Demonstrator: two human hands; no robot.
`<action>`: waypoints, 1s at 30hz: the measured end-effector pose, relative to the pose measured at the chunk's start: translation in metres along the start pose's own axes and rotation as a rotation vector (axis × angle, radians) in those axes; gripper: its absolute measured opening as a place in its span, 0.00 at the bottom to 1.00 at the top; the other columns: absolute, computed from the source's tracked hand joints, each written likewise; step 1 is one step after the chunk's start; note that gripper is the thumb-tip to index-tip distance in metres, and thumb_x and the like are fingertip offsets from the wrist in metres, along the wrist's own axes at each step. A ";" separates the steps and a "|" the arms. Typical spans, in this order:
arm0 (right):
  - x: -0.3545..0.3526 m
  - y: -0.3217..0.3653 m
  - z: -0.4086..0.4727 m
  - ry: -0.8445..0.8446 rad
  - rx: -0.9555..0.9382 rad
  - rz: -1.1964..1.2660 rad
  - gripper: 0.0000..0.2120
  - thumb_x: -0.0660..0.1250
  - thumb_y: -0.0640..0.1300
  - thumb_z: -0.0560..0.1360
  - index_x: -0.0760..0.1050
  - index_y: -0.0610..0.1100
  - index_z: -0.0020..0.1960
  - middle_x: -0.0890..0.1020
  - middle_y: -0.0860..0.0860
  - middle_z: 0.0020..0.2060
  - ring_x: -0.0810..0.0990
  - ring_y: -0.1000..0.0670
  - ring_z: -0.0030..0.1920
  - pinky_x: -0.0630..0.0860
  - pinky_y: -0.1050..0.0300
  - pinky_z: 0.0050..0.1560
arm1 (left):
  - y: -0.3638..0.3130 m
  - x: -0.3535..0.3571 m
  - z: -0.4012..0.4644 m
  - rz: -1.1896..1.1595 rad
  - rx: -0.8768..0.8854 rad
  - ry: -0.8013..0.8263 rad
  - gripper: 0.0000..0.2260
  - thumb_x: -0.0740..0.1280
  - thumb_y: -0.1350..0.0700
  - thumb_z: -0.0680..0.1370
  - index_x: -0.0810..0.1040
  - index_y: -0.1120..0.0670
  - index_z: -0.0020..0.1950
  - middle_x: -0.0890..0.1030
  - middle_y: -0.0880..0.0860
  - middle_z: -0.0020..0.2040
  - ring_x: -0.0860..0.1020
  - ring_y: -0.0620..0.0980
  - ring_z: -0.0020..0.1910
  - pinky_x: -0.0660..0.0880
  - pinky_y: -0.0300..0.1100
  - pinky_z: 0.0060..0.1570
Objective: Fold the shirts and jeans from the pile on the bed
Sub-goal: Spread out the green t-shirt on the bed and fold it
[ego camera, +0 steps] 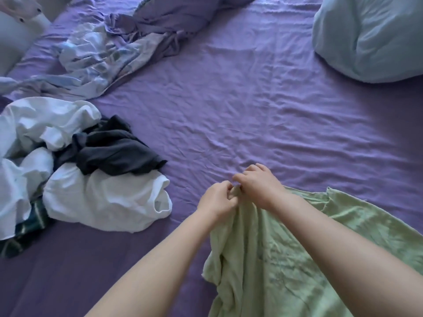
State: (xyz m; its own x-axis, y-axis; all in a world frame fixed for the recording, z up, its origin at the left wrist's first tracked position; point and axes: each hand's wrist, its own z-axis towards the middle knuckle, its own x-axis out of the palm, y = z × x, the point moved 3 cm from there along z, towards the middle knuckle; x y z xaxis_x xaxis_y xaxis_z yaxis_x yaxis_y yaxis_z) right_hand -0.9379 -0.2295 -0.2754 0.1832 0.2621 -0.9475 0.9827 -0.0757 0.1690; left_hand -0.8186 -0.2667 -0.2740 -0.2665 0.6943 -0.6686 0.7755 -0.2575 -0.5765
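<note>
A light green shirt (pixel 281 255) lies crumpled on the purple bed sheet (pixel 251 115) at the lower right, its far edge bunched up. My left hand (pixel 217 197) and my right hand (pixel 258 184) meet at that bunched edge, and both pinch the green cloth between fingers and thumb. A pile of clothes sits at the left: white garments (pixel 103 197), a dark grey garment (pixel 114 152) on top, and a dark patterned piece (pixel 25 236) at the bottom edge.
A light blue pillow (pixel 370 37) lies at the back right. A rumpled purple and pale blue blanket (pixel 109 49) stretches across the back left. Another pale pillow (pixel 16 35) sits at the far left corner.
</note>
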 end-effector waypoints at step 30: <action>0.016 0.063 0.028 0.186 -0.118 0.130 0.17 0.59 0.61 0.73 0.76 0.55 0.57 0.76 0.53 0.57 0.71 0.48 0.59 0.65 0.53 0.59 | 0.139 -0.099 0.005 1.039 -0.069 0.130 0.38 0.61 0.38 0.76 0.39 0.42 0.77 0.36 0.55 0.77 0.36 0.57 0.76 0.41 0.66 0.69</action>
State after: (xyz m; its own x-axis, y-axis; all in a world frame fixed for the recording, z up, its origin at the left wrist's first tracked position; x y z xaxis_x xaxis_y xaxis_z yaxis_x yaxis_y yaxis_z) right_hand -0.8737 -0.2568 -0.2875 0.2997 0.4312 -0.8510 0.9448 -0.0107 0.3273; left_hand -0.6872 -0.3743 -0.2901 0.6095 0.2213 -0.7613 0.6193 -0.7324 0.2829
